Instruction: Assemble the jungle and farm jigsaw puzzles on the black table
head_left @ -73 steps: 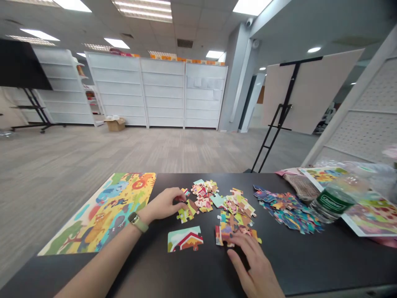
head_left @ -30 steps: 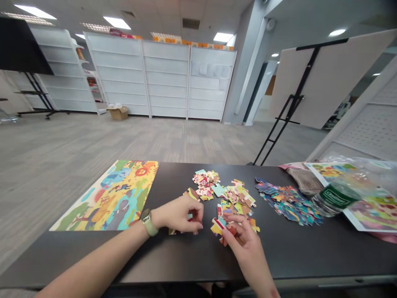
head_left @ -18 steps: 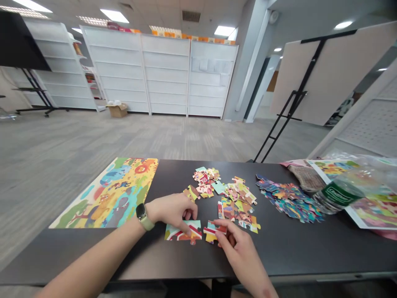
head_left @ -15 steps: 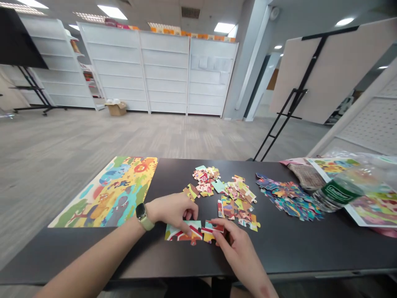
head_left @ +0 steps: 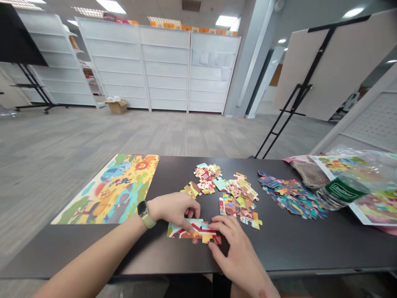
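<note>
Your left hand (head_left: 173, 209) presses the nine-o'clock puzzle section (head_left: 180, 234), grip unclear; your right hand (head_left: 237, 246) lightly grasps the three-o'clock piece (head_left: 206, 238). Level their seam gently.

We see a smooth table (head_left: 149, 263) with soft sheen, card puzzle pieces (head_left: 208, 237) near, glossy plastic bottle (head_left: 345, 190) right, matt carpet (head_left: 161, 132) far.

One puzzle strip (head_left: 197, 228) — one watch (head_left: 142, 208), one bottle (head_left: 343, 191), one cardboard box (head_left: 117, 107).
</note>
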### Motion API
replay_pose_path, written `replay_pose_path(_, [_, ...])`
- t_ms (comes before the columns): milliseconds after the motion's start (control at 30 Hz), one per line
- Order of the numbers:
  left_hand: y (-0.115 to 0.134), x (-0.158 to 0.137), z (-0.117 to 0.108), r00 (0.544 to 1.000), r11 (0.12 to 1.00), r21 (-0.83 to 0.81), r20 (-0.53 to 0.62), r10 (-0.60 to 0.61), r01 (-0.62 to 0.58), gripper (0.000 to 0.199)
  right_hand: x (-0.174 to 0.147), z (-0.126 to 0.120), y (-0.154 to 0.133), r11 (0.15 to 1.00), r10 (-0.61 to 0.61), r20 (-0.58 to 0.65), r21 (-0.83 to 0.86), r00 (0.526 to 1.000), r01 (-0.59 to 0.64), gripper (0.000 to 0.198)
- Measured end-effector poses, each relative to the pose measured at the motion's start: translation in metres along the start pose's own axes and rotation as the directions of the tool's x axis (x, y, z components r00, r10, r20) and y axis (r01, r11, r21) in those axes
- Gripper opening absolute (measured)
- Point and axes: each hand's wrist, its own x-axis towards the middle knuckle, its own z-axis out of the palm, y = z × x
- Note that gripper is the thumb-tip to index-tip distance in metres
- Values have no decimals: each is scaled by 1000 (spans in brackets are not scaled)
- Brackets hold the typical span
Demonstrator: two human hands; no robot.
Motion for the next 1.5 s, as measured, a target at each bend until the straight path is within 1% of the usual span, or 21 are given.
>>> replay_pose_path(100, [-2, 1, 0, 1000, 1000, -6, 1, -12, 12, 37, -2, 0, -1, 999, -32, -15, 17, 999, 32, 23])
replay_pose_path(200, [-2, 3, -1, 999, 999, 20, -33, -29, 29, 36, -5, 1, -1, 988, -147, -45, 40, 988, 148, 23])
replay_pose_path(267, [-2, 4, -1, 998, 999, 45, -60, -22, 25, 34, -7, 2, -2, 974, -220, -28, 51, 975, 221, 21])
replay_pose_path(300, [-2, 4, -1, 998, 998, 54, -69, -16, 20, 33, -7, 2, -3, 970, -238, -10, 51, 971, 238, 21])
replay_pose_path(433, [0, 4, -1, 997, 997, 71, -82, -5, 11, 33, -6, 3, -5, 972, -232, 31, 27, 972, 232, 20])
replay_pose_path(567, [1, 4, 0, 996, 997, 75, -89, -5, 11, 32, -5, 3, -6, 971, -238, 17, 21, 971, 237, 18])
replay_pose_path(767, [0, 4, 1, 995, 996, 83, -97, -10, 18, 31, -5, 3, -6, 973, -228, 36, 41, 973, 226, 20])
replay_pose_path(1000, [0, 5, 2, 995, 996, 83, -98, -9, 17, 33, -5, 4, -7, 976, -215, 20, 42, 976, 214, 21])
replay_pose_path(1100, [-1, 5, 1, 995, 998, 65, -95, -10, 16, 32, -4, 2, -9, 971, -238, 25, 31, 971, 237, 21])
replay_pose_path(1233, [-3, 3, 0, 997, 999, 1, -63, -45, 45, 26, -4, -3, -11, 964, -266, 85, 23, 960, 265, 21])
replay_pose_path(1367, [-4, 1, -1, 995, 996, -41, -59, -82, 79, 22, -4, -4, -11, 969, -242, 78, 63, 967, 237, 18])
replay_pose_path(1500, [-4, 2, -1, 993, 993, -56, -60, -103, 100, 23, -4, -1, -8, 972, -229, 72, 67, 971, 224, 22])
